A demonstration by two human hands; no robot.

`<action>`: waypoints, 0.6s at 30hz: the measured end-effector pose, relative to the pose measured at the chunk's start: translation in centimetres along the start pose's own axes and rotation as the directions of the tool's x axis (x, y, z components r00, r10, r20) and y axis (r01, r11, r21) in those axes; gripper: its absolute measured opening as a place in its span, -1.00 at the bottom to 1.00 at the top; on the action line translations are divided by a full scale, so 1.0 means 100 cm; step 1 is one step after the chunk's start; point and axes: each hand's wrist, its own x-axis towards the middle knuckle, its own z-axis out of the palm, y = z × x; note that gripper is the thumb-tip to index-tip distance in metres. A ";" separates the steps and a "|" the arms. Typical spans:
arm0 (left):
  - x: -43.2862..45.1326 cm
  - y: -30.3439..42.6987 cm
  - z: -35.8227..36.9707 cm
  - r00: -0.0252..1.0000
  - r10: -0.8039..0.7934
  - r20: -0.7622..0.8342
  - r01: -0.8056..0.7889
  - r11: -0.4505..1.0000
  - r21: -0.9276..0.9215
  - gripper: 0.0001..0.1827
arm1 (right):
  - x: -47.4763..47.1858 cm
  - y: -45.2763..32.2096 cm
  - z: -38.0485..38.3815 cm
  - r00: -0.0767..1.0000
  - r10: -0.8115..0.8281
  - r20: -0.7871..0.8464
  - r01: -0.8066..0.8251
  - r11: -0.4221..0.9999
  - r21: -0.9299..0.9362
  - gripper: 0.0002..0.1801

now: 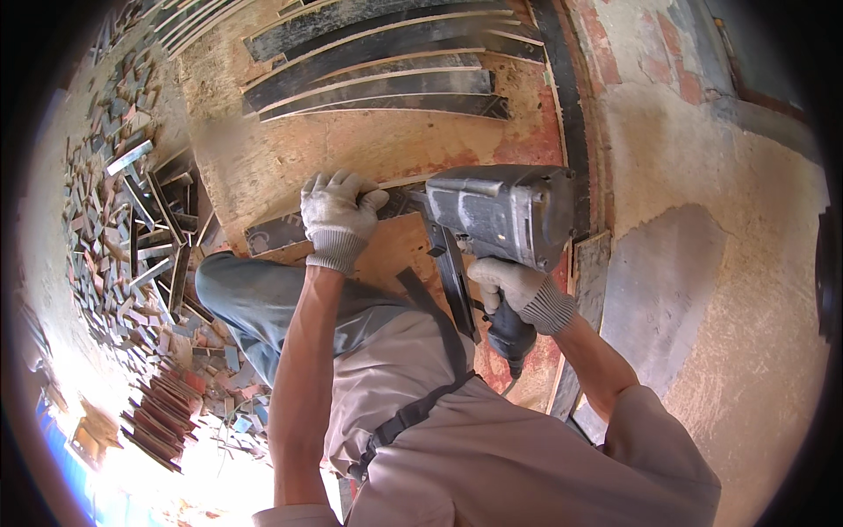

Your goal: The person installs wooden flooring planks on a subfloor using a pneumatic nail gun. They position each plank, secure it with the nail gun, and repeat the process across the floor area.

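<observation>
My right hand [517, 290], in a white knit glove, grips the handle of a black nail gun [497, 207]. The gun's magazine [454, 283] slants down towards my lap, and its nose meets a dark film-faced plywood strip [276, 232]. My left hand [341, 204], gloved too, holds that strip left of the nose, its fingers curled over the far edge. Part of the strip is hidden under the hand. Beneath it lies a worn plywood sheet [369, 141] with red stains. A cord [514, 382] leaves the bottom of the gun's handle.
Several loose dark plywood strips [388, 85] lie across the sheet's far part. A long dark board [570, 125] runs along its right edge, beside a rough plaster wall [744, 263]. Wood offcuts [125, 263] cover the floor at left, near stacked pieces [161, 418].
</observation>
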 end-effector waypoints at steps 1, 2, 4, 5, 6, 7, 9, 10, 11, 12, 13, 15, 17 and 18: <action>0.000 0.000 0.000 1.000 0.006 -0.002 -0.006 1.000 0.011 -0.83 | -0.002 0.000 0.001 1.000 0.020 -0.022 -0.019 0.998 0.056 -0.73; 0.000 -0.001 0.000 1.000 0.021 -0.011 -0.020 1.000 0.013 -0.83 | -0.003 0.000 0.001 0.997 0.044 -0.056 -0.038 0.993 0.109 -0.72; 0.001 -0.001 0.002 1.000 -0.009 -0.005 0.010 1.000 0.014 -0.81 | -0.004 0.002 -0.001 0.997 0.054 -0.057 -0.046 0.990 0.130 -0.72; 0.001 -0.001 0.003 0.999 -0.037 0.021 0.037 0.999 0.010 -0.80 | -0.002 0.003 -0.003 0.999 0.040 -0.028 -0.037 0.994 0.099 -0.74; -0.001 -0.002 0.001 1.000 0.007 -0.006 -0.007 1.000 0.029 -0.77 | -0.001 0.005 -0.006 0.998 0.063 -0.031 -0.061 0.997 0.051 -0.75; -0.002 -0.004 -0.002 0.999 0.026 -0.021 -0.025 0.998 0.053 -0.73 | 0.001 0.008 -0.007 1.000 -0.010 0.003 0.010 0.999 0.043 -0.76; -0.013 -0.012 -0.012 0.993 -0.081 -0.085 0.093 0.985 0.144 -0.59 | 0.002 0.015 -0.007 1.000 -0.017 -0.010 0.016 1.000 -0.011 -0.77; -0.021 -0.018 -0.022 0.971 -0.191 -0.147 0.218 0.955 0.201 -0.48 | 0.004 0.018 -0.007 0.998 -0.058 0.011 0.058 0.998 0.039 -0.76; -0.026 -0.032 -0.038 0.940 -0.194 -0.279 0.303 0.852 0.428 -0.30 | 0.005 0.020 -0.007 0.999 -0.049 0.005 0.048 0.996 0.072 -0.76; -0.030 -0.047 -0.053 0.854 -0.397 -0.337 0.513 0.755 0.409 -0.19 | 0.004 0.023 -0.006 0.999 -0.046 0.007 0.045 0.992 0.116 -0.75; -0.040 -0.060 -0.066 0.687 -0.643 -0.340 0.724 0.566 0.394 -0.06 | 0.002 0.025 -0.005 1.000 -0.021 -0.009 0.022 0.991 0.135 -0.74; -0.047 -0.083 -0.078 0.633 -0.767 -0.107 0.697 0.504 0.510 -0.13 | 0.002 0.027 -0.006 0.999 -0.048 -0.021 0.051 0.986 0.160 -0.72; -0.045 -0.100 -0.080 0.542 -0.840 -0.025 0.789 0.499 0.358 -0.26 | 0.001 0.029 -0.006 0.999 -0.046 0.025 0.043 0.989 0.140 -0.77; -0.047 -0.103 -0.077 0.526 -0.850 0.012 0.816 0.509 0.273 -0.32 | -0.002 0.031 -0.005 0.997 -0.070 -0.011 0.071 0.982 0.173 -0.75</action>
